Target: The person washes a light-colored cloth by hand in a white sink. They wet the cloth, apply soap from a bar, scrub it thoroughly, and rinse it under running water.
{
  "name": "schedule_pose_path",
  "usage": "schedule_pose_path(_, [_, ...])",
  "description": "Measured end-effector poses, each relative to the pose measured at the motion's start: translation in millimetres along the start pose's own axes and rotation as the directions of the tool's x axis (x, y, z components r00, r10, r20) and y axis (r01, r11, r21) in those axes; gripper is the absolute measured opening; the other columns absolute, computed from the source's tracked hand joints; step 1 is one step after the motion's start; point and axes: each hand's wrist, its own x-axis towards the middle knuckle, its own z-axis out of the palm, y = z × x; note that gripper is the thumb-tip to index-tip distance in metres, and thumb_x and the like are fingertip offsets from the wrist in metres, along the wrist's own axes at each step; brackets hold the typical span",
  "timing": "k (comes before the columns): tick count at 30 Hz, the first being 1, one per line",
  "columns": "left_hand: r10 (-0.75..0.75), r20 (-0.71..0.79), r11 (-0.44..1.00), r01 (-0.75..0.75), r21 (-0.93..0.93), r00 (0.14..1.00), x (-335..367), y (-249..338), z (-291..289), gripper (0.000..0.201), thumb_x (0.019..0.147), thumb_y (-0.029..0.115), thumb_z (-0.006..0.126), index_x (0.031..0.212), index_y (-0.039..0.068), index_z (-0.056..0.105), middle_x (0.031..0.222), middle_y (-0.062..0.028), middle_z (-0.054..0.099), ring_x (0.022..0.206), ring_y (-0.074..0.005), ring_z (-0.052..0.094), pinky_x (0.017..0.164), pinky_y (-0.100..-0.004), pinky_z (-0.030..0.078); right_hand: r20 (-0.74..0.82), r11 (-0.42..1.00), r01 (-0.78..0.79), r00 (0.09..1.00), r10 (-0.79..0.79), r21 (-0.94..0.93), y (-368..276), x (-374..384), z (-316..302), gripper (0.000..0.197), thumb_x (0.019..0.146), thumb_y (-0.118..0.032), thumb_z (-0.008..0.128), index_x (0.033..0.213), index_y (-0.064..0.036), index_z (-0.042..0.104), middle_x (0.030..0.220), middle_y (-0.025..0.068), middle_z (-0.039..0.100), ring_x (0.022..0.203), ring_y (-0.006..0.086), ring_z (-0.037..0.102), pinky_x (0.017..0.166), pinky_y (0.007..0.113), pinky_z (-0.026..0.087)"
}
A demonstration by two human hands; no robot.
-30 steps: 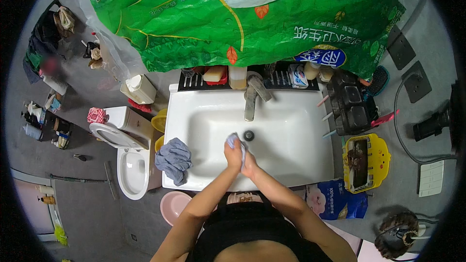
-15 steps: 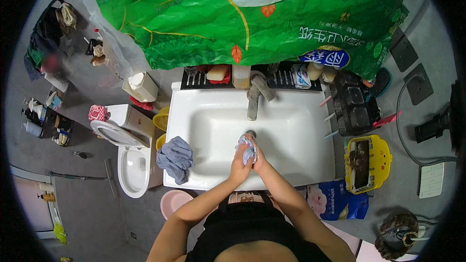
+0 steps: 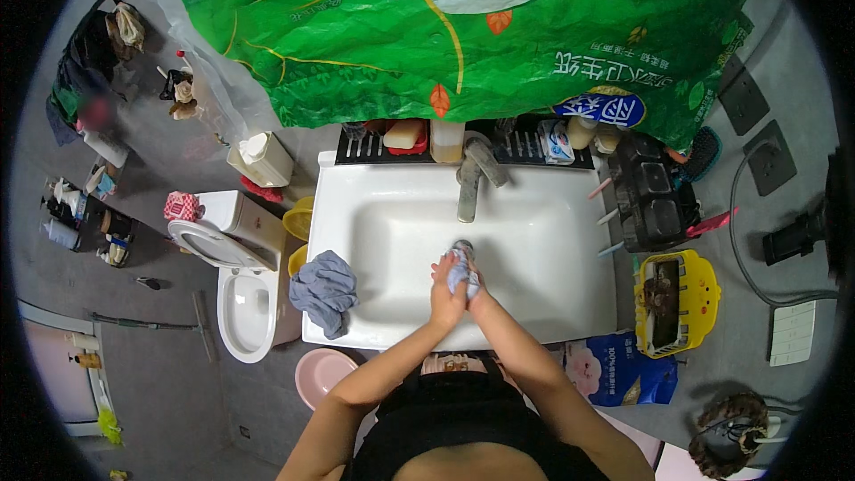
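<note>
Over the front part of the white sink [image 3: 543,258], my hands are pressed together around a small wet-looking pale bluish-white cloth [image 3: 460,273]. My left hand [image 3: 443,296] lies along its left side, with some fingertips sticking out. My right hand [image 3: 478,289] closes on it from the right; the cloth partly hides its fingers. Just beyond them is the dark drain [image 3: 462,246], and farther back stands the metal faucet [image 3: 468,189]. No water stream shows. A crumpled grey-blue cloth [image 3: 324,292] hangs over the sink's left front edge.
A big green plastic pack [image 3: 374,44] overhangs the back. Behind the faucet, a black rack [image 3: 525,150] holds soap and bottles. At right are a black organizer [image 3: 648,191] and a yellow basket [image 3: 709,292]. Left are a toilet [image 3: 240,310] and a pink basin [image 3: 313,374].
My hands have shifted slightly while staying around the pale cloth. The left fingers now stick out more to the left, and the cloth is squeezed smaller. The whole view has moved slightly.
</note>
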Motion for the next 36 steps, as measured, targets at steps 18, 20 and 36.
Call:
schedule_pose_path(18, [-0.289, 0.167, 0.722, 0.329, -0.608, 0.943, 28, -15, -5, 0.043, 0.077, 0.007, 0.037, 0.12, 0.002, 0.039, 0.116, -0.0124, 0.045, 0.106, -0.0214, 0.044, 0.092, -0.0294, 0.033, -0.14, 0.866, 0.376, 0.887, -0.439, -0.33, 8, -7, 20, 0.029, 0.082, -0.032, 0.053, 0.094, -0.0061, 0.056, 0.088, 0.0022, 0.057, 0.079, 0.0117, 0.054, 0.067, 0.026, 0.044])
schedule_pose_path(20, [-0.165, 0.156, 0.822, 0.223, -0.523, 0.974, 22, -11, -4, 0.042, 0.076, 0.007, 0.04, 0.117, 0.002, 0.042, 0.118, -0.0133, 0.044, 0.108, -0.022, 0.043, 0.092, -0.0301, 0.032, -0.121, 0.949, 0.292, 0.945, -0.305, -0.118, 1, -1, 23, 0.034, 0.08, -0.04, 0.054, 0.093, -0.0086, 0.056, 0.087, 0.0017, 0.057, 0.078, 0.0123, 0.055, 0.065, 0.026, 0.045])
schedule_pose_path(36, [-0.568, 0.194, 0.273, 0.405, -0.873, 0.8, 56, -27, -5, 0.03, 0.084, 0.035, 0.043, 0.085, 0.007, 0.054, 0.077, -0.0063, 0.056, 0.07, -0.0162, 0.054, 0.063, -0.0278, 0.045, 0.411, -0.14, 0.454, 0.582, -0.702, -0.88, 10, -38, 43, 0.029, 0.079, -0.029, 0.054, 0.096, -0.005, 0.055, 0.081, 0.0166, 0.059, 0.075, 0.0309, 0.057, 0.065, 0.035, 0.044])
